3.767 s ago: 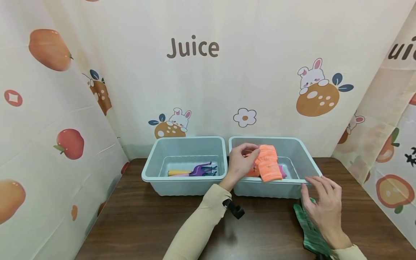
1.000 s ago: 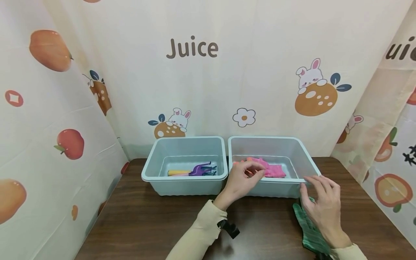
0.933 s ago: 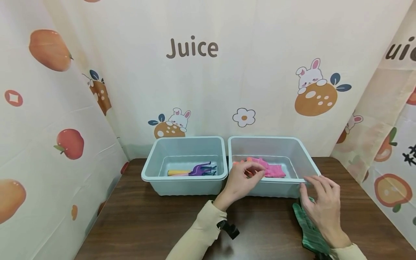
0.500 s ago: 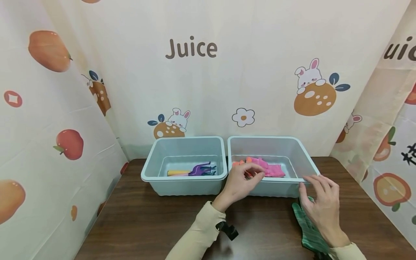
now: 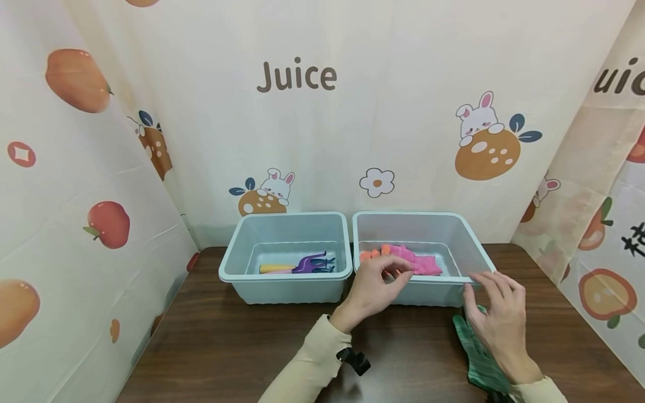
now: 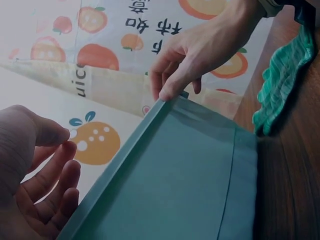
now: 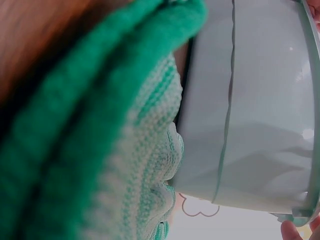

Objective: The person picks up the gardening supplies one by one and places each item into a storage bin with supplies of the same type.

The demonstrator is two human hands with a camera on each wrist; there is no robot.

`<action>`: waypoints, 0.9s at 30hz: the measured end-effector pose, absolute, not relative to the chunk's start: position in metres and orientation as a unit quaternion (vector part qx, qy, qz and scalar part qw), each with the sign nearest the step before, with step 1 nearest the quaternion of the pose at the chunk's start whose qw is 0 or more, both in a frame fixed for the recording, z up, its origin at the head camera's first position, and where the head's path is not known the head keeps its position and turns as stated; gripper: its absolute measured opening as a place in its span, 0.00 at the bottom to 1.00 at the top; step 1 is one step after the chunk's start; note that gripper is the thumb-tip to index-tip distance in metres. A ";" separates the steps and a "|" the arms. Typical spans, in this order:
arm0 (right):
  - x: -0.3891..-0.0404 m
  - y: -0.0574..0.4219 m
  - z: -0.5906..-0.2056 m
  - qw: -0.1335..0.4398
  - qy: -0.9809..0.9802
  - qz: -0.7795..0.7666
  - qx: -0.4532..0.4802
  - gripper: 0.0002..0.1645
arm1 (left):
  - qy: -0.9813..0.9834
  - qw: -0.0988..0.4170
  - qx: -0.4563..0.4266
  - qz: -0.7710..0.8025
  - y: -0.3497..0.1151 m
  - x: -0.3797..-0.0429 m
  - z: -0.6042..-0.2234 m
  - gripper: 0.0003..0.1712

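My left hand [image 5: 375,285] hovers at the near rim of the right blue-grey plastic bin [image 5: 428,291], fingers loosely bent, thumb and forefinger tips close together with nothing visible between them. Behind it inside that bin lies a pink glove [image 5: 427,265], with orange glove fingers [image 5: 370,254] at its left, partly hidden by the hand. My right hand [image 5: 501,319] holds the bin's near right corner; in the left wrist view its fingers hook over the rim with the thumb at the edge. A green striped glove [image 5: 476,358] lies on the table under the right forearm, large in the right wrist view.
A second plastic bin [image 5: 284,277] stands close on the left. In it lie small hand rakes, including a purple one [image 5: 307,264], and a yellow handle [image 5: 276,268]. Printed curtains [image 5: 322,140] close off the back and sides of the brown wooden table [image 5: 216,341].
Several seconds ago a folded orange piece stood up at my left fingers; it is now out of sight and the pink glove shows. The left hand has come lower and nearer; the right stays.
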State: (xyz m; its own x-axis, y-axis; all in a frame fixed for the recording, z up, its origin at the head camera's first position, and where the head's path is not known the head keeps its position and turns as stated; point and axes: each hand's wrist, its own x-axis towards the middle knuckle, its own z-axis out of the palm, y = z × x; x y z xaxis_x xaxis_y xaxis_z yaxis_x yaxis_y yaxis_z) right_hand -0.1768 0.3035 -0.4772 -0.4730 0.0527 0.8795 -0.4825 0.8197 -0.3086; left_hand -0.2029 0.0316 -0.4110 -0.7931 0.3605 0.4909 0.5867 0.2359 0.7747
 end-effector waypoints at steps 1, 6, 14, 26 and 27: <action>-0.177 0.304 -0.477 0.496 -0.815 0.270 0.132 0.32 | -0.781 0.113 -0.310 -0.531 0.032 -0.203 -0.412 0.06; -0.176 0.304 -0.477 0.494 -0.816 0.268 0.131 0.33 | -0.782 0.136 -0.324 -0.514 0.033 -0.201 -0.414 0.06; -0.176 0.304 -0.477 0.494 -0.816 0.271 0.130 0.31 | -0.785 0.152 -0.330 -0.501 0.034 -0.197 -0.411 0.06; -0.176 0.304 -0.476 0.493 -0.816 0.275 0.128 0.30 | -0.775 0.136 -0.337 -0.517 0.035 -0.194 -0.410 0.07; -0.176 0.304 -0.477 0.492 -0.816 0.275 0.128 0.30 | -0.774 0.134 -0.337 -0.519 0.035 -0.194 -0.410 0.07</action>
State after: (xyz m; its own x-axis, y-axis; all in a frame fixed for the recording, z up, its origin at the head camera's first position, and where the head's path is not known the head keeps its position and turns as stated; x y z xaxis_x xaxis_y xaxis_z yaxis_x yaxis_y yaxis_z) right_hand -0.1763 0.3036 -0.4765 -0.4821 0.0617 0.8739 -0.4797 0.8161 -0.3223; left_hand -0.1942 0.0352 -0.4096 -0.7367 0.3840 0.5567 0.6609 0.2346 0.7128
